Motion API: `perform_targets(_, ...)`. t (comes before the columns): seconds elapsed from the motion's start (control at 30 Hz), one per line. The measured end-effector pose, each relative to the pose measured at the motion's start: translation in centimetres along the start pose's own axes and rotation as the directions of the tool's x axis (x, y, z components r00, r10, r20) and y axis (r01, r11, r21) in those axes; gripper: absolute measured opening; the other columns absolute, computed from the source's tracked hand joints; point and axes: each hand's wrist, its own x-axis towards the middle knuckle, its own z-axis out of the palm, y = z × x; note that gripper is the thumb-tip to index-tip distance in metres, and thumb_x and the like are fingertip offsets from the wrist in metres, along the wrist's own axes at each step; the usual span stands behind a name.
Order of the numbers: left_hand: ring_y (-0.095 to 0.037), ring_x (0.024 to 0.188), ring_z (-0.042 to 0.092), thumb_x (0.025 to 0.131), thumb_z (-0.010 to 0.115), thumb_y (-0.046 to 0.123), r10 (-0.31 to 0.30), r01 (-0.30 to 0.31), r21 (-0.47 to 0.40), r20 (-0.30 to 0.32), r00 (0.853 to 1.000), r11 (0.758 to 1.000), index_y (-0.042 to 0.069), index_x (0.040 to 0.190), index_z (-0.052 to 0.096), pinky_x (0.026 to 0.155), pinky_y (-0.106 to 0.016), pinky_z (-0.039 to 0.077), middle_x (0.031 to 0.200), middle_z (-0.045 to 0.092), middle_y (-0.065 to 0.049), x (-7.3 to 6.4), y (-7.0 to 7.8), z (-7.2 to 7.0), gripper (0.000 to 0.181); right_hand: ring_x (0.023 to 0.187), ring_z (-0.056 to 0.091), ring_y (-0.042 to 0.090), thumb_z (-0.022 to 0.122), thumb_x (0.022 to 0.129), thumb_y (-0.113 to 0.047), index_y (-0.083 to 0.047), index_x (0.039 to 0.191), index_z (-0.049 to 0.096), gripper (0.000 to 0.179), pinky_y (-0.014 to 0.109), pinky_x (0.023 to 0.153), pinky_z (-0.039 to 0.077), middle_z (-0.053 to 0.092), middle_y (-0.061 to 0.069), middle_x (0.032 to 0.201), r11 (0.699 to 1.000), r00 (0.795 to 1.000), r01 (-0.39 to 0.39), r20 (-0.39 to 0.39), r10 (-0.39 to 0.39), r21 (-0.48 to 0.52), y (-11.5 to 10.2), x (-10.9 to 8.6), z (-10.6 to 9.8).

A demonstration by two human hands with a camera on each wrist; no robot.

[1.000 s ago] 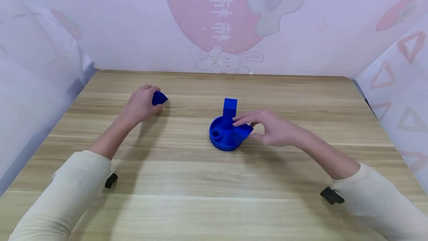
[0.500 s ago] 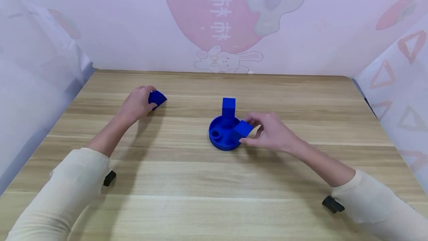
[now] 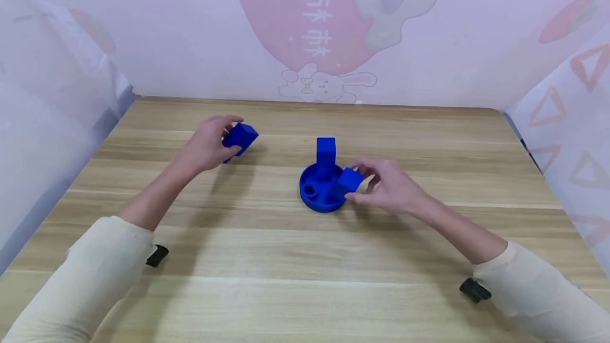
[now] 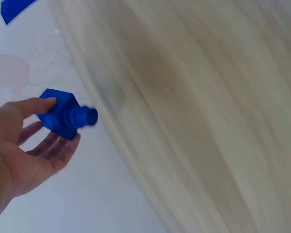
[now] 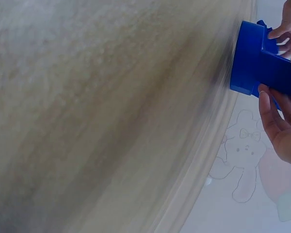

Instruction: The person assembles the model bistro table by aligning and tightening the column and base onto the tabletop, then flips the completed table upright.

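A round blue base (image 3: 322, 206) with a raised rim lies on the table, with a small hollow socket (image 3: 310, 190) showing at its left. At its back stands an upright blue block (image 3: 326, 151). My right hand (image 3: 391, 187) pinches a second blue block (image 3: 350, 178) on the base's right side; its lower end is down inside the rim. Farther left, above the table, my left hand (image 3: 207, 146) holds a third blue block (image 3: 244, 134) between thumb and fingers. The left wrist view shows a round stepped peg (image 4: 86, 116) sticking out of that block.
The wooden table (image 3: 286, 279) reaches back to a white printed panel (image 3: 190, 30), with pale panels at both sides. Black clips (image 3: 157, 256) hang at the sleeves' cuffs.
My left hand has lifted and tilted its block, then carried it a little right. My right hand has shifted its fingers from near the upright block to pinch the right block.
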Motion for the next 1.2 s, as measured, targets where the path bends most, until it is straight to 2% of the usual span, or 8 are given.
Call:
perform_targets(0.1,-0.049,0.113,0.063,0.092,0.072,-0.004,0.034,-0.033,-0.133,0.008,0.999,0.991,-0.004,0.145,0.053,0.09,-0.059,0.058,0.123,0.058,-0.031,-0.3,1.8,0.2,0.056,0.087,0.069,0.026,0.091,0.079,-0.01,0.002,0.129,0.067,0.056,0.034,0.067,0.061,0.074,0.01,0.101,1.0,1.0,0.016,0.018,-0.016,0.023,0.3,0.0,-0.2)
perform_targets(0.27,-0.043,0.11,0.066,0.093,0.072,-0.004,0.062,-0.058,-0.339,0.002,0.998,0.939,-0.001,0.143,0.056,0.092,-0.053,0.059,0.123,0.058,-0.025,-0.7,4.2,1.0,0.052,0.098,0.068,0.025,0.091,0.079,-0.008,0.003,0.13,0.067,0.058,0.035,0.07,0.061,0.073,0.01,0.117,0.996,0.998,0.048,0.047,-0.052,0.073,1.0,0.1,-0.6)
perform_targets(0.4,-0.038,0.106,0.067,0.094,0.073,-0.003,0.07,-0.069,-0.428,-0.013,0.997,0.901,-0.001,0.141,0.058,0.092,-0.042,0.06,0.119,0.06,-0.022,-0.9,5.4,1.7,0.05,0.102,0.068,0.025,0.091,0.078,-0.007,0.004,0.131,0.066,0.059,0.036,0.073,0.061,0.072,0.013,0.122,0.993,0.996,0.067,0.053,-0.072,0.094,1.4,0.1,-0.6)
perform_targets(0.57,-0.035,0.103,0.069,0.092,0.073,-0.005,0.059,-0.064,-0.556,-0.028,0.998,0.829,-0.003,0.138,0.059,0.084,-0.027,0.061,0.118,0.061,-0.021,-1.0,6.4,2.4,0.048,0.11,0.068,0.027,0.088,0.08,-0.004,0.005,0.135,0.063,0.061,0.04,0.078,0.062,0.069,0.018,0.13,0.985,0.992,0.104,0.054,-0.113,0.135,1.7,0.3,-0.4)
perform_targets(0.8,-0.032,0.1,0.068,0.088,0.072,-0.013,0.084,-0.072,-0.64,-0.013,0.996,0.765,-0.006,0.135,0.057,0.084,-0.026,0.06,0.124,0.059,-0.021,-1.2,7.4,3.2,0.049,0.11,0.067,0.029,0.085,0.084,-0.003,0.003,0.132,0.065,0.052,0.045,0.081,0.062,0.069,0.018,0.13,0.981,0.993,0.096,0.057,-0.106,0.166,1.8,0.4,-0.3)
perform_targets(0.9,-0.033,0.102,0.068,0.088,0.073,-0.014,0.106,-0.077,-0.648,0.005,0.994,0.758,-0.006,0.14,0.055,0.087,-0.028,0.06,0.125,0.056,-0.021,-1.4,7.7,3.6,0.055,0.108,0.068,0.029,0.085,0.084,-0.003,0.004,0.131,0.066,0.051,0.044,0.081,0.062,0.069,0.017,0.131,0.981,0.993,0.089,0.059,-0.1,0.17,1.8,0.4,-0.3)
perform_targets(1.03,-0.035,0.107,0.068,0.087,0.075,-0.012,0.146,-0.095,-0.624,0.03,0.989,0.775,-0.006,0.139,0.058,0.092,-0.034,0.06,0.129,0.058,-0.02,-1.6,8.0,4.2,0.055,0.105,0.069,0.028,0.085,0.084,-0.002,0.003,0.131,0.066,0.051,0.043,0.08,0.062,0.07,0.016,0.13,0.982,0.994,0.085,0.058,-0.096,0.17,1.8,0.5,-0.3)
perform_targets(1.2,-0.037,0.109,0.07,0.084,0.078,-0.012,0.256,-0.203,-0.567,0.013,0.967,0.798,-0.007,0.134,0.062,0.096,-0.042,0.058,0.128,0.061,-0.021,-1.7,8.5,5.2,0.053,0.102,0.069,0.03,0.085,0.083,-0.001,0.004,0.13,0.067,0.05,0.041,0.078,0.062,0.071,0.016,0.127,0.982,0.994,0.085,0.051,-0.095,0.171,1.7,0.4,-0.3)
